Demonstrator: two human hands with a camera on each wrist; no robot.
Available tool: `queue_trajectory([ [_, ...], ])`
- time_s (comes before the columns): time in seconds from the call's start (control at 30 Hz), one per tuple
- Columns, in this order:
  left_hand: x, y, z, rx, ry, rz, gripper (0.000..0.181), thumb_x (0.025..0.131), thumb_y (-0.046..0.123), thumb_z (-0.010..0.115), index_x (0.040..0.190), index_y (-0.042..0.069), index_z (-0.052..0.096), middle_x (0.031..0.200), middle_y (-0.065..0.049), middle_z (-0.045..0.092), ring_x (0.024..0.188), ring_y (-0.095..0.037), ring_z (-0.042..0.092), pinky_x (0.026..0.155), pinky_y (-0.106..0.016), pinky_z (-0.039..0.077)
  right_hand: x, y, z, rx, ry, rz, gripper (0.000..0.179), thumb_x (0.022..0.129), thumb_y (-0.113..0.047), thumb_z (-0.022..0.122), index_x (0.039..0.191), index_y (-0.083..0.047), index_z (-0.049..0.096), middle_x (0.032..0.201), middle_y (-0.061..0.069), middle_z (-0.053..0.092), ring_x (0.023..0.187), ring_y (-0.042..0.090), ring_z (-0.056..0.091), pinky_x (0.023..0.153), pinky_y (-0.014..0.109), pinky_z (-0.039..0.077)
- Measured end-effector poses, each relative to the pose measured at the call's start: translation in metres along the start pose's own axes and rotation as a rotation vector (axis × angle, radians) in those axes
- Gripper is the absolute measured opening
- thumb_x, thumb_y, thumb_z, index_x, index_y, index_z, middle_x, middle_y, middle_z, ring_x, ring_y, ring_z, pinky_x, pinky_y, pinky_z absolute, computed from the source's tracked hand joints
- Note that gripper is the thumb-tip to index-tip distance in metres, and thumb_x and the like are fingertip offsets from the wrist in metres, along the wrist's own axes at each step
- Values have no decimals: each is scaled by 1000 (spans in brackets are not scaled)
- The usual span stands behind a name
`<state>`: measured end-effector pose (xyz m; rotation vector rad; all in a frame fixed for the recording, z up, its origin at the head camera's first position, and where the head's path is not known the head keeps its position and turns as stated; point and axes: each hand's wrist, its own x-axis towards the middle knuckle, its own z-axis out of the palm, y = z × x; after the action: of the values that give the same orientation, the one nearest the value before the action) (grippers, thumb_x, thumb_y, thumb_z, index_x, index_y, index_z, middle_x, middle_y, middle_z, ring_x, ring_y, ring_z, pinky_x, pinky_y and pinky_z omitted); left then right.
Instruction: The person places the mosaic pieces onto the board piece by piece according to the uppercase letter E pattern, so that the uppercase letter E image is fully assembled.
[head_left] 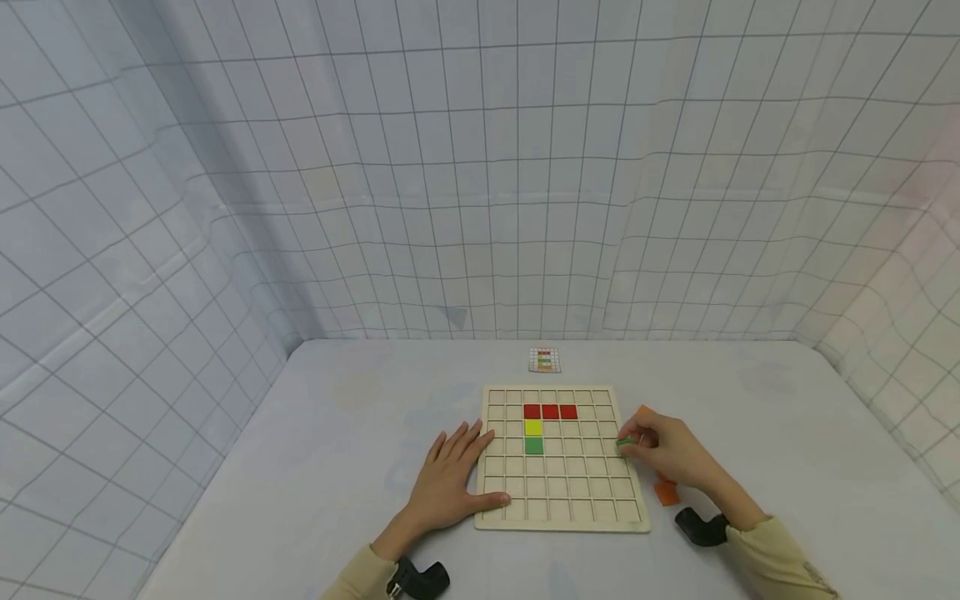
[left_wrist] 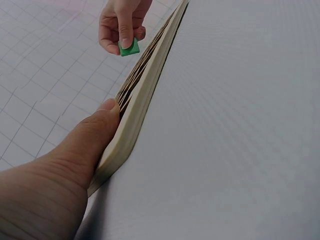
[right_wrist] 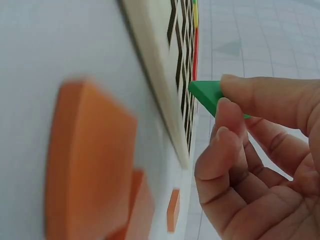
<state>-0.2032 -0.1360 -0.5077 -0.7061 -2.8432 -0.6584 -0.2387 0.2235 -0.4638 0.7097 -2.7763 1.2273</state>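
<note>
A cream grid board [head_left: 558,527] lies flat on the white table. Three red tiles [head_left: 551,412] form a row near its top, with a yellow tile [head_left: 533,427] and a green tile [head_left: 534,446] below the leftmost one. My left hand [head_left: 448,483] rests at the board's left side, fingers spread, the thumb over its lower left edge. Between thumb and fingers my right hand [head_left: 670,450] pinches another green tile [right_wrist: 206,93], held just above the board's right edge. That tile [left_wrist: 129,48] also shows in the left wrist view.
Several orange tiles [head_left: 666,492] lie on the table right of the board, partly under my right hand. A small pattern card [head_left: 544,360] with a coloured grid lies behind the board. White grid-lined cloth [head_left: 480,208] walls the table's back and sides.
</note>
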Motion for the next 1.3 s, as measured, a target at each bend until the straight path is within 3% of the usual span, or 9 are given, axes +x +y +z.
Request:
queue_trajectory([
  [0.33, 0, -2, 2, 4, 6, 6, 93, 78, 73, 54, 149, 17, 33, 154, -5, 25, 142, -25, 16, 112, -48, 6, 24, -21, 24, 90, -68, -49, 14, 82, -9, 74, 92, -11, 65, 77, -5, 57, 68, 10, 54, 60, 23, 46],
  [0.63, 0, -1, 3, 8, 3, 5, 94, 78, 74, 53, 150, 18, 32, 155, -4, 24, 142, -24, 15, 112, -48, 6, 41, -35, 43, 77, -96, -79, 11, 84, -3, 69, 89, -12, 67, 79, -8, 61, 69, 9, 57, 63, 25, 49],
  [0.83, -1, 0, 2, 11, 12, 6, 93, 78, 73, 54, 149, 17, 34, 154, -6, 26, 141, -25, 16, 112, -49, 7, 49, -40, 50, 29, -103, -107, 11, 81, -1, 71, 88, -10, 69, 79, -7, 62, 67, 8, 55, 60, 25, 48],
  [1.3, 0, 3, -1, 18, 8, 4, 91, 79, 70, 57, 148, 15, 36, 152, -8, 29, 140, -29, 20, 111, -51, 9, 50, -49, 55, -106, -102, -15, 8, 81, -8, 74, 86, -14, 71, 75, -13, 61, 66, 6, 55, 59, 27, 46],
])
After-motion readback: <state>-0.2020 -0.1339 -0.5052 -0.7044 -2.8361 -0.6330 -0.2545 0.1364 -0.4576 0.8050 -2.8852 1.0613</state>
